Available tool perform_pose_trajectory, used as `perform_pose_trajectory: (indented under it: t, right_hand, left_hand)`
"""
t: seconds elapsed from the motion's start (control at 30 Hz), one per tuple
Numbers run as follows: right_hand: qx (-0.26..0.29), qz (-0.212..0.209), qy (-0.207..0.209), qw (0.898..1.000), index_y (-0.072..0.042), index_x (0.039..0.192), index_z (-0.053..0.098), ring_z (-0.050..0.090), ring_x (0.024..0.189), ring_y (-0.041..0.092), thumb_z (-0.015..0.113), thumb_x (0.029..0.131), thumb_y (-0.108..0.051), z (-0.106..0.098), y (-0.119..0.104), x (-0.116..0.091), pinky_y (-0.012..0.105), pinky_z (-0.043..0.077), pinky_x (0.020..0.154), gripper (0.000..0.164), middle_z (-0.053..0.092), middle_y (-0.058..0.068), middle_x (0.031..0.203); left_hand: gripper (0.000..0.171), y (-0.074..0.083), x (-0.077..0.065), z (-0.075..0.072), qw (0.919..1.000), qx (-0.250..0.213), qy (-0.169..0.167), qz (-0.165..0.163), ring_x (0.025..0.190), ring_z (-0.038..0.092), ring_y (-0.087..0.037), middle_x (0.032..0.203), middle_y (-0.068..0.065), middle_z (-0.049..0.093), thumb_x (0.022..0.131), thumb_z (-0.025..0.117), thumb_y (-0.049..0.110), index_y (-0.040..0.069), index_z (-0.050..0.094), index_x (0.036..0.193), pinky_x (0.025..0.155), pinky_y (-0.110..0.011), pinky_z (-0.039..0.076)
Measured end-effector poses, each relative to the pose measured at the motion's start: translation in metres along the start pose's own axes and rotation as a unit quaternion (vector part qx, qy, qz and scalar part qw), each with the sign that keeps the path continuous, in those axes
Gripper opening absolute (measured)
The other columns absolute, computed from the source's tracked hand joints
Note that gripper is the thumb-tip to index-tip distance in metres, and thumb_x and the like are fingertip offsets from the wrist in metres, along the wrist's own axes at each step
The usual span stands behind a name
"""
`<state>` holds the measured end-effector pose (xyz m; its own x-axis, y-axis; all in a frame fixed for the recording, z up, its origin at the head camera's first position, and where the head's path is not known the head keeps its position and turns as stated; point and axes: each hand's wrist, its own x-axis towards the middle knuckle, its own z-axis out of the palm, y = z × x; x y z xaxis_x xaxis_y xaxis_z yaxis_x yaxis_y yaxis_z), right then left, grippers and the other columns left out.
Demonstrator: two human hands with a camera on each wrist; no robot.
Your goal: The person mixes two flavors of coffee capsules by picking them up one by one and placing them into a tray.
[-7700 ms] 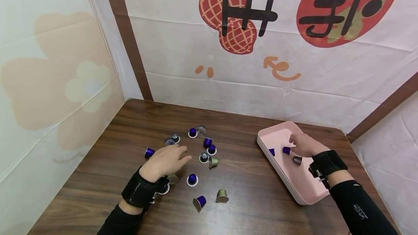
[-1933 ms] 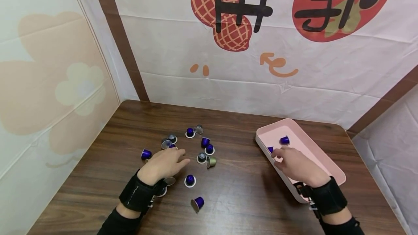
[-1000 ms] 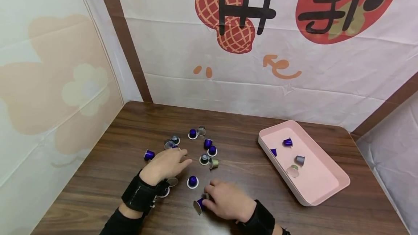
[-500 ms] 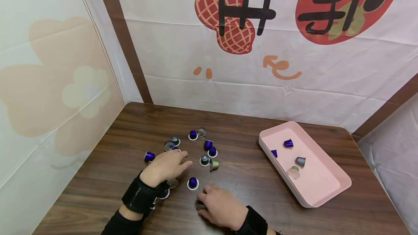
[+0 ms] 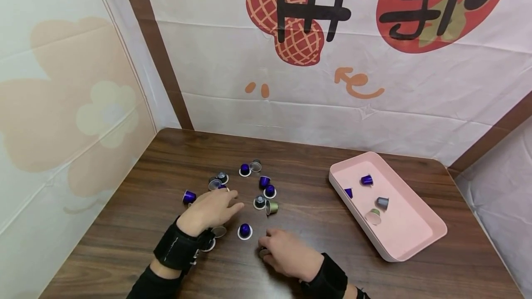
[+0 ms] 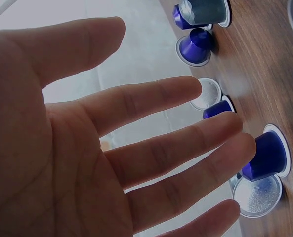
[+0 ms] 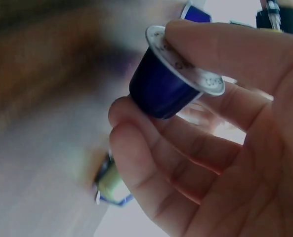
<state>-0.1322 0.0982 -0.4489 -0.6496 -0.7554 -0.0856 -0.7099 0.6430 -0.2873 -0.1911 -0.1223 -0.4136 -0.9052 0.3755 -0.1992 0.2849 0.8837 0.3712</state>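
Observation:
My right hand [image 5: 291, 255] pinches a dark blue coffee capsule [image 7: 161, 89] between thumb and fingers, low over the front middle of the table. The thumb presses on its printed foil lid in the right wrist view; in the head view the hand hides most of it. My left hand [image 5: 211, 211] hovers with fingers spread among the capsules at the left, holding nothing. A blue capsule [image 6: 267, 155] shows just past its fingertips in the left wrist view. Just right of that hand, another blue capsule [image 5: 245, 230] stands on its rim.
A pink tray [image 5: 430, 234] at the right holds two blue capsules, a grey capsule [image 5: 382, 203] and a green capsule [image 5: 373, 216]. Several blue, grey and green capsules lie on the wooden table [image 5: 303, 174] around my left hand and behind it. A printed cloth wall borders the table's back.
My right hand has left a green capsule in the tray, come back to the front middle of the table and picked up the blue capsule lying there. My left hand has stayed in place.

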Motion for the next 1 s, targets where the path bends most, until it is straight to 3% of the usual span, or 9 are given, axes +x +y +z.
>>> perform_pose_trajectory:
  t: [0.37,0.63,1.0]
  right_hand:
    - [0.058,0.032,0.057,0.996,-0.009,0.102,0.066,0.056,0.079,0.006,0.068,0.088,-0.011,-0.029,0.028,-0.019,0.020,0.046,0.066,0.014,0.057,-0.001,0.092]
    - [0.059,0.054,0.100,0.992,-0.008,0.103,0.067,0.058,0.079,0.012,0.068,0.086,-0.009,-0.041,0.041,-0.031,0.026,0.049,0.066,0.016,0.057,0.001,0.095]
    - [0.050,0.081,0.136,0.986,-0.011,0.103,0.067,0.054,0.076,0.009,0.065,0.086,-0.002,-0.058,0.056,-0.045,0.025,0.047,0.065,0.019,0.053,-0.002,0.092]
  left_hand:
    - [0.044,0.001,-0.003,0.005,1.0000,-0.008,-0.002,0.006,0.116,0.052,-0.032,0.123,-0.016,0.058,0.096,0.054,0.033,0.002,0.057,0.128,0.093,-0.049,0.042]
    - [0.044,0.002,-0.005,0.005,0.9999,-0.009,0.002,0.010,0.119,0.050,-0.033,0.124,-0.017,0.058,0.096,0.054,0.033,0.002,0.057,0.128,0.095,-0.050,0.041]
    - [0.045,-0.002,-0.004,-0.001,0.9998,-0.001,0.013,0.016,0.115,0.053,-0.033,0.122,-0.018,0.058,0.097,0.053,0.033,0.000,0.057,0.127,0.093,-0.049,0.043]
